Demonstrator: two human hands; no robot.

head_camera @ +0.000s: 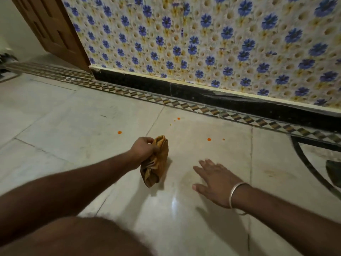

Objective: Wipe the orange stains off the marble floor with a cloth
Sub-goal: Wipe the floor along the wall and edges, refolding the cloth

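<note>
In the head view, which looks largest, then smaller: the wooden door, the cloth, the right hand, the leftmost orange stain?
1. wooden door
2. cloth and right hand, alike; the hand is nearer, so unranked
3. leftmost orange stain

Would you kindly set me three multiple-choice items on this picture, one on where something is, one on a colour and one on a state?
1. Where is the cloth?
A. In a bucket
B. Gripped in the left hand
C. Spread flat on a chair

2. What colour are the flowers on the wall?
A. Red
B. Green
C. Blue

3. How is the right hand?
A. Open, with straight spread fingers
B. Clenched in a fist
C. Pinching a sponge

Answers:
1. B: the fingers of that hand curl round the bunched cloth.
2. C: blue blooms repeat across the pale print.
3. A: its fingers are straight and apart and hold nothing.
</note>
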